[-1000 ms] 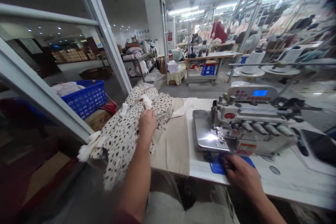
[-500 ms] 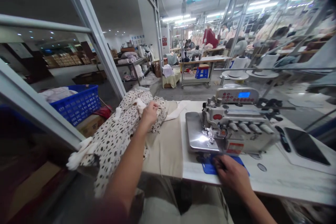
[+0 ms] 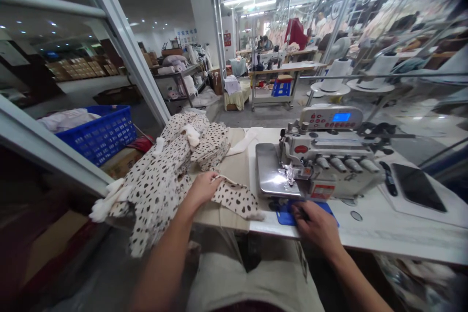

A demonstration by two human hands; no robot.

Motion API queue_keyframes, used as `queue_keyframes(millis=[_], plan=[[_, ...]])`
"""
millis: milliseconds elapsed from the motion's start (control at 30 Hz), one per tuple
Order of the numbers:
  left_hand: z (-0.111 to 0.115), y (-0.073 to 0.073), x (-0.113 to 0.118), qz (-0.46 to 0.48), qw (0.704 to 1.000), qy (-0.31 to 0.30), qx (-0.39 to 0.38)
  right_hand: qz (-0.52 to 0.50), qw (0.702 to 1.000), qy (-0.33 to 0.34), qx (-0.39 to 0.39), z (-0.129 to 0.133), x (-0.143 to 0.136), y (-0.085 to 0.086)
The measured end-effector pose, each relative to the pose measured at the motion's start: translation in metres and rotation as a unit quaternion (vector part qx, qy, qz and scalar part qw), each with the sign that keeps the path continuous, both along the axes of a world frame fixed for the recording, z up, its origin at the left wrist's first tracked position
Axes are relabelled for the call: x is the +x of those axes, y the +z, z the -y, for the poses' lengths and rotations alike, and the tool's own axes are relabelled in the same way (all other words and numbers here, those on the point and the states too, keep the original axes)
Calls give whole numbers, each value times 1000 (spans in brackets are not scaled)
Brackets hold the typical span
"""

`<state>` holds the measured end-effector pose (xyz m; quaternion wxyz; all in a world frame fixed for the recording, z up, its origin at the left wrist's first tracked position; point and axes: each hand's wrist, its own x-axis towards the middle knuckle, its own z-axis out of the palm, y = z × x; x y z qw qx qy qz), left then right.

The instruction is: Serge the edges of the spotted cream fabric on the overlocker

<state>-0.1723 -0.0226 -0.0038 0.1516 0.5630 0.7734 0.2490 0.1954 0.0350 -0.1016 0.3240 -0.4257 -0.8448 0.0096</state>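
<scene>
My left hand (image 3: pixel 205 186) is closed on the edge of a spotted fabric piece (image 3: pixel 236 198), cream with dark spots. The piece hangs out to the right, its far end near the table's front edge. Just behind and left of that hand lies a heap of the same spotted fabric (image 3: pixel 161 170), with fluffy white bits on it. My right hand (image 3: pixel 315 223) rests over a blue plate (image 3: pixel 287 215) in front of the overlock sewing machine (image 3: pixel 329 156). Its fingers are curled, and whatever they hold is hidden. Left of the needle area is the machine's metal plate (image 3: pixel 272 170).
A white strip (image 3: pixel 244 142) lies on the beige cloth behind the fabric. Right of the machine is a dark tablet (image 3: pixel 420 186). A blue basket (image 3: pixel 98 136) stands at the left beside a metal frame post (image 3: pixel 124 44). Thread cones (image 3: pixel 337 75) stand behind.
My left hand has come from the heap toward me, drawing out one spotted fabric piece. My right hand stays by the blue plate. The view has tilted slightly down.
</scene>
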Motion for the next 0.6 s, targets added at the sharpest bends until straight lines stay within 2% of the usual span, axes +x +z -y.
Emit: queue_keyframes(millis=[33, 100, 167, 233, 300, 367, 433, 500, 600], plan=[[4, -7, -4, -45, 999, 20, -7, -9, 1000, 2, 7, 2, -1, 1], [14, -17, -8, -77, 995, 56, -3, -21, 999, 27, 13, 11, -9, 6], [26, -20, -6, -118, 990, 79, 18, -1, 996, 93, -1, 23, -26, 15], [40, -16, -4, -161, 982, 71, 66, 43, 982, 180, -21, 36, -48, 25], [60, -4, -6, -173, 977, 38, 122, 86, 968, 234, -28, 45, -71, 31], [82, 15, -14, -149, 976, 15, 156, 123, 963, 241, -19, 48, -88, 33], [102, 37, -30, -142, 974, 34, 173, 148, 966, 212, 0, 47, -96, 28], [116, 58, -53, -172, 966, 75, 179, 145, 977, 155, 19, 44, -97, 21], [118, 80, -100, -227, 957, 114, 143, 92, 991, 90, 36, 38, -92, 11]])
